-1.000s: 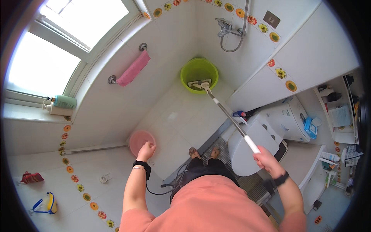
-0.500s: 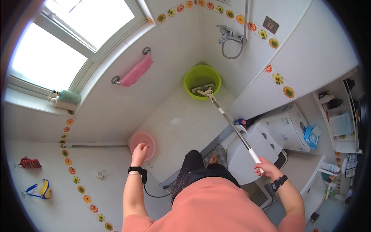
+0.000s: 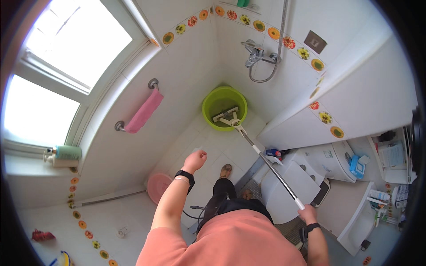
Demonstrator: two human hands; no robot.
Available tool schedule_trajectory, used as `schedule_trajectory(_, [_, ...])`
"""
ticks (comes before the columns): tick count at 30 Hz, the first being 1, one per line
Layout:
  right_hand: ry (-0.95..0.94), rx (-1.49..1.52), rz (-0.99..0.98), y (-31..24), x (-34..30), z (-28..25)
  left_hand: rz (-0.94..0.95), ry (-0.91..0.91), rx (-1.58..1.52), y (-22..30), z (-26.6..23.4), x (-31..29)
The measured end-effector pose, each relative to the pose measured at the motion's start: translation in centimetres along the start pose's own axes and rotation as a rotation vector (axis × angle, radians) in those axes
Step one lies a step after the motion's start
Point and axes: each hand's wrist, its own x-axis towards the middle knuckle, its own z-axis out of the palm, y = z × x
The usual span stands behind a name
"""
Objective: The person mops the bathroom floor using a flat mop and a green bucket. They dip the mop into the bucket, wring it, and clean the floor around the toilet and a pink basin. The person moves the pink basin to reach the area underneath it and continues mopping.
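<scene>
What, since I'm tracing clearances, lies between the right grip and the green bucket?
In the head view, the mop pole runs from the right grip toward the green bucket, crossing in front of the white toilet lid and floor tiles.

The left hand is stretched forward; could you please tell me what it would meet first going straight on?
The left hand would probably meet the green bucket first, though depth is unclear and it might pass above it.

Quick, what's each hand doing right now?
Left hand: closed, fingers curled, nothing visible in it.
Right hand: closed around the upper end of the mop's handle.
</scene>
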Motion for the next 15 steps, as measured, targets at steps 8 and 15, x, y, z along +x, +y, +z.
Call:
schedule_trajectory(8, [0.430, -0.359, -0.164, -5.3, -5.5, -13.6, 0.057, -0.171, 0.179, 0.8, 4.9, 14.8])
schedule_trajectory(15, [0.570, -0.705, -0.101, -9.9, -17.8, -30.0, 0.132, -0.040, 0.038, 4.2, 12.7, 21.9])
